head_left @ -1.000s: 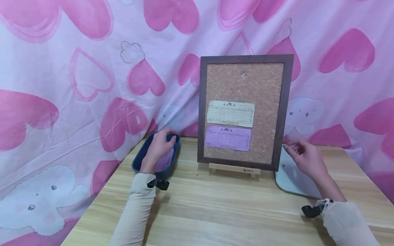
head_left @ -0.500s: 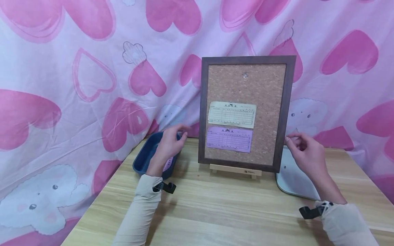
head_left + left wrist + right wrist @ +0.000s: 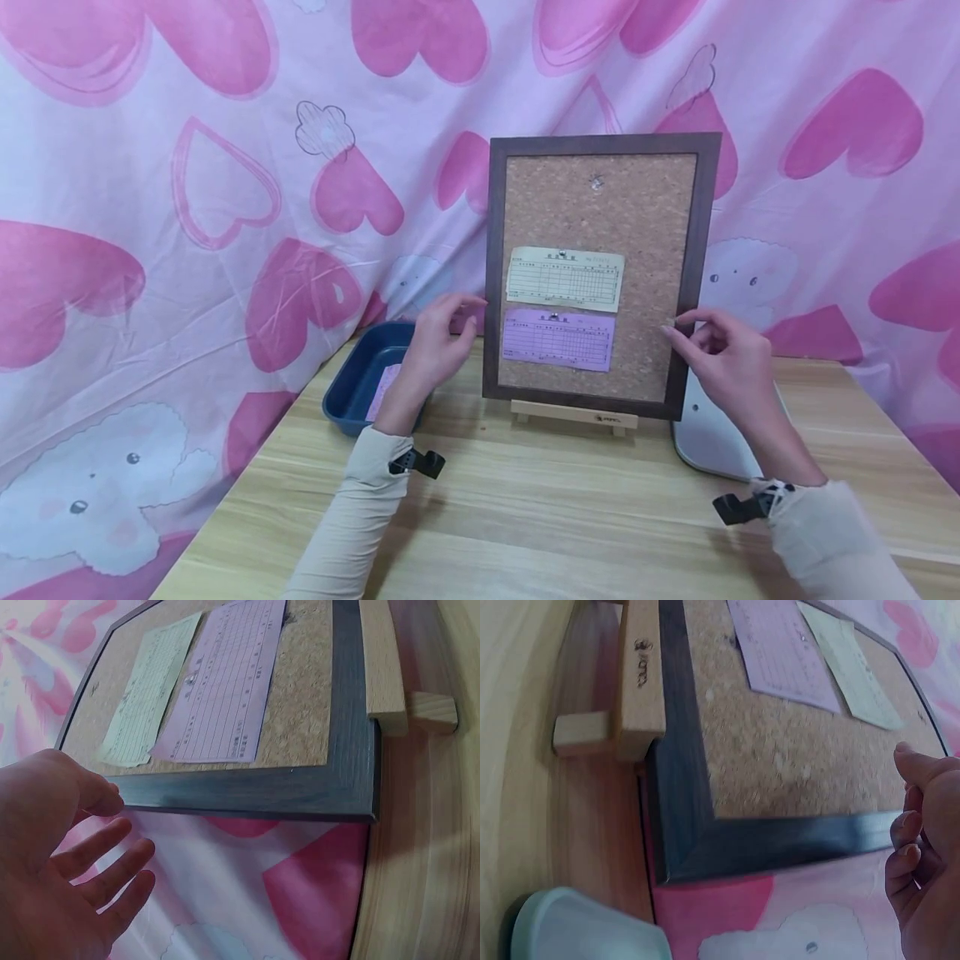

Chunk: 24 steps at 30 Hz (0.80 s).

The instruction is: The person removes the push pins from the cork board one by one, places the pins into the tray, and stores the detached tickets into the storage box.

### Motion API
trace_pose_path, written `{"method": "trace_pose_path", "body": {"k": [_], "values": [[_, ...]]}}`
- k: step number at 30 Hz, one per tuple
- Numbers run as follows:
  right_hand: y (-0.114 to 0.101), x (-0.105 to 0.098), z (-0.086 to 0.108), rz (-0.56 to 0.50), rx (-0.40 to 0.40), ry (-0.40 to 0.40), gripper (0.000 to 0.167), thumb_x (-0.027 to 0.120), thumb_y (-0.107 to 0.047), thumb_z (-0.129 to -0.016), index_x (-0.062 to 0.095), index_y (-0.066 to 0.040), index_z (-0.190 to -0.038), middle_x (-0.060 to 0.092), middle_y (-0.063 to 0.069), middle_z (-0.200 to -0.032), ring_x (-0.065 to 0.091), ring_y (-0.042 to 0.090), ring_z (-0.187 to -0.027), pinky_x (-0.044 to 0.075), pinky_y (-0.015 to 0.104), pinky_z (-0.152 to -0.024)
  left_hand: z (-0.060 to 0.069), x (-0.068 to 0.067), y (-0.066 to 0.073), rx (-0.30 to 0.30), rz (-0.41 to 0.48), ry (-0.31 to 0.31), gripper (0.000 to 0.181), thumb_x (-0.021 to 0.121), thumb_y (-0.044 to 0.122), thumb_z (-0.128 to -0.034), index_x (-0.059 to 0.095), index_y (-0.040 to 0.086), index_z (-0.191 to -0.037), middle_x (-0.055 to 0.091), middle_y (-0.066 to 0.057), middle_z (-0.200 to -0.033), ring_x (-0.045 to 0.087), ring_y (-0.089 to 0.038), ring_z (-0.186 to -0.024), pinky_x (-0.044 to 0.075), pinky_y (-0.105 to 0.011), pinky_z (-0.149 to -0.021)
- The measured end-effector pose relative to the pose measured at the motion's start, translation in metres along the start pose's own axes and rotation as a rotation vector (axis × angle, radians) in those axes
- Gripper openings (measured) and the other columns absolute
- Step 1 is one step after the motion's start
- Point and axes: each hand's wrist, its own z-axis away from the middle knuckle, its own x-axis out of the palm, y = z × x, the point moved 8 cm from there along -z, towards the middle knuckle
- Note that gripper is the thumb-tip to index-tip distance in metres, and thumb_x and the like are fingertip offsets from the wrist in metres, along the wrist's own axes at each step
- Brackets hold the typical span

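Note:
A framed cork board (image 3: pixel 645 225) stands on a small wooden easel (image 3: pixel 573 413). Clear-headed pins fix a pale green slip (image 3: pixel 564 279) above a purple slip (image 3: pixel 557 340); another pin (image 3: pixel 596 181) sits near the top. My left hand (image 3: pixel 438 342) is open at the board's left edge; in the left wrist view its forefinger comes up to the frame (image 3: pixel 247 793), contact uncertain. My right hand (image 3: pixel 731 354) is in front of the right frame side, thumb and forefinger pinching something tiny, apparently a push pin, mostly hidden by the fingertips.
To the left, a dark blue tray (image 3: pixel 341 387) holds a pink-purple slip (image 3: pixel 384 392). A pale flat tray (image 3: pixel 708 442) with a small dark dot, perhaps a pin, lies to the right. A pink heart-patterned curtain (image 3: pixel 217 308) hangs behind the wooden table (image 3: pixel 525 517).
My left hand has moved right, from above the blue tray to the board's left edge. My right hand has risen from the pale tray and moved left over the frame's right side.

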Motion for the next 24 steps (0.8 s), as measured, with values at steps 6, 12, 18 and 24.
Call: {"method": "trace_pose_path", "body": {"k": [6, 12, 18, 24], "values": [[-0.015, 0.008, -0.007, -0.038, -0.038, -0.016, 0.021, 0.088, -0.024, -0.093, 0.079, -0.014, -0.109, 0.061, 0.001, -0.068, 0.049, 0.005, -0.059, 0.039, 0.015, -0.055, -0.004, 0.007, 0.001, -0.042, 0.037, -0.009, 0.030, 0.065, 0.004, -0.1021, 0.071, 0.010, -0.131, 0.069, -0.010, -0.124, 0.070, -0.021, -0.110, 0.063, -0.035, -0.093], [-0.026, 0.017, -0.015, -0.032, -0.069, -0.037, 0.021, 0.087, -0.025, -0.094, 0.078, -0.013, -0.109, 0.056, 0.002, -0.067, 0.046, 0.009, -0.058, 0.037, 0.019, -0.052, -0.011, 0.011, 0.004, -0.026, 0.016, 0.002, 0.034, 0.066, 0.008, -0.1025, 0.068, 0.013, -0.136, 0.067, -0.015, -0.126, 0.070, -0.028, -0.115, 0.060, -0.043, -0.099], [-0.036, 0.030, -0.024, 0.014, -0.101, -0.066, 0.021, 0.087, -0.028, -0.094, 0.078, -0.015, -0.109, 0.056, 0.001, -0.063, 0.046, 0.010, -0.056, 0.035, 0.020, -0.051, -0.021, 0.006, 0.005, -0.038, 0.002, 0.011, 0.035, 0.068, 0.018, -0.1051, 0.065, 0.014, -0.140, 0.065, -0.017, -0.133, 0.071, -0.033, -0.118, 0.057, -0.052, -0.106], [-0.047, 0.044, -0.029, 0.006, -0.139, -0.102, 0.021, 0.087, -0.029, -0.094, 0.079, -0.016, -0.107, 0.054, 0.001, -0.063, 0.045, 0.010, -0.054, 0.032, 0.020, -0.048, -0.031, 0.007, 0.009, -0.005, 0.012, 0.014, 0.036, 0.069, 0.020, -0.1044, 0.067, 0.014, -0.140, 0.065, -0.017, -0.132, 0.071, -0.033, -0.114, 0.060, -0.050, -0.101]]}}
